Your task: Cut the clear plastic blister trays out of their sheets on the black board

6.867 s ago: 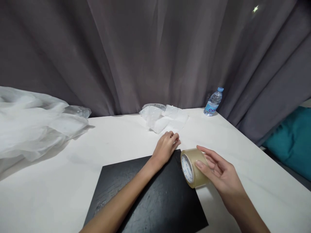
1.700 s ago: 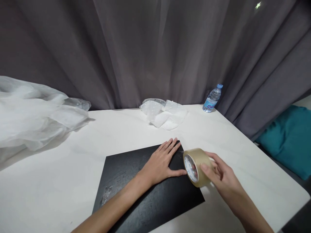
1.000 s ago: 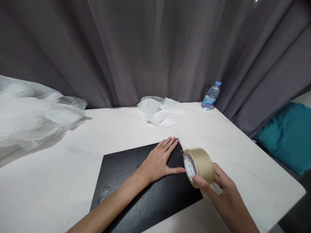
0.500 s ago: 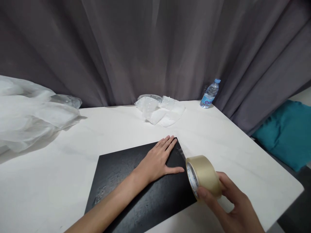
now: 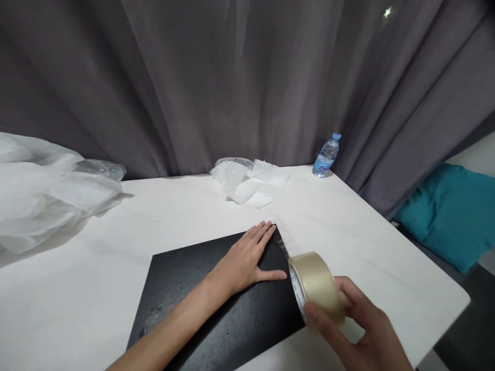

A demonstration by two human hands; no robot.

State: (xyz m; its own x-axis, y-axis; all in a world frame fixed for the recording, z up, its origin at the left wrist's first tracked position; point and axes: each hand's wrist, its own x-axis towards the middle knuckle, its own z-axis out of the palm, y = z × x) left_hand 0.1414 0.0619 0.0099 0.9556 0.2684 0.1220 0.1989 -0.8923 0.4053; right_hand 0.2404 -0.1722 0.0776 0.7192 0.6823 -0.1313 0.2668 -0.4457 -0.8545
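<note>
A flat black rectangular panel (image 5: pixel 247 319) lies on the white table. My left hand (image 5: pixel 247 260) rests flat on it near the far right corner, fingers stretched out and thumb spread toward the right edge. In my right hand (image 5: pixel 363 324) is a roll of clear packing tape (image 5: pixel 317 283), gripped between thumb and fingers at the panel's right edge. A strip of tape (image 5: pixel 283 248) runs from the roll to the panel near the far right corner. The panel's near left part is hidden by my left forearm.
Crumpled white translucent wrapping (image 5: pixel 251 183) lies at the back of the table (image 5: pixel 174 211). A larger heap of white sheeting (image 5: pixel 46 190) covers the left side. A water bottle (image 5: pixel 327 156) stands at the back right, before a grey curtain (image 5: pixel 201 87). Beyond the right edge is a teal cushion (image 5: pixel 448 216).
The whole view has shifted slightly, so things sit a little lower and further left. Both hands keep nearly the same places relative to the panel, and the tape roll stays at its right edge.
</note>
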